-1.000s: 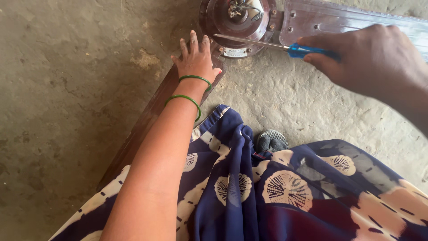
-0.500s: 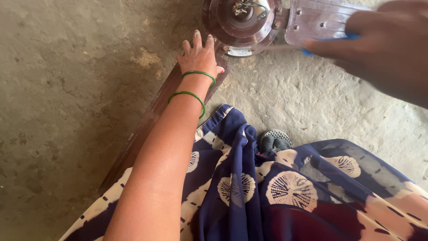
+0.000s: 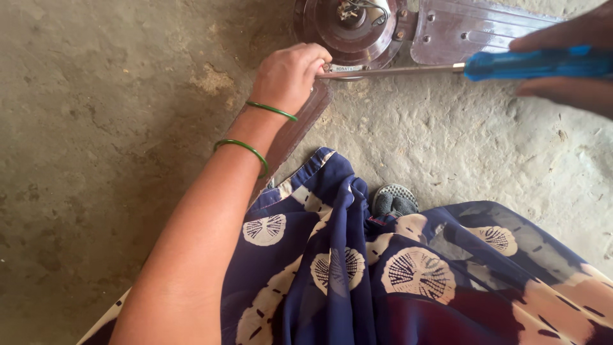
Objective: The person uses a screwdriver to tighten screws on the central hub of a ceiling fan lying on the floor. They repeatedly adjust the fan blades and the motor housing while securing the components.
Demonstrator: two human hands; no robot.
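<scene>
A brown ceiling fan lies on the ground, its round motor hub (image 3: 350, 29) at the top and one blade (image 3: 476, 29) stretching right. A second blade (image 3: 297, 128) runs down toward me under my left arm. My left hand (image 3: 287, 76), with two green bangles on the wrist, is curled at the hub's lower edge, its fingertips at the metal tip of a screwdriver. My right hand (image 3: 568, 64) grips the blue handle of that screwdriver (image 3: 530, 64); the shaft reaches left to the hub's rim.
Rough grey concrete floor (image 3: 96, 160) lies all around. My lap is covered by dark blue cloth with cream round prints (image 3: 408, 275). A grey sandal toe (image 3: 394, 199) pokes out from the cloth below the hub.
My left hand went from lying flat with fingers spread to curled at the screwdriver tip. My right hand drew back to the right, and the blue handle and shaft are in plain sight again.
</scene>
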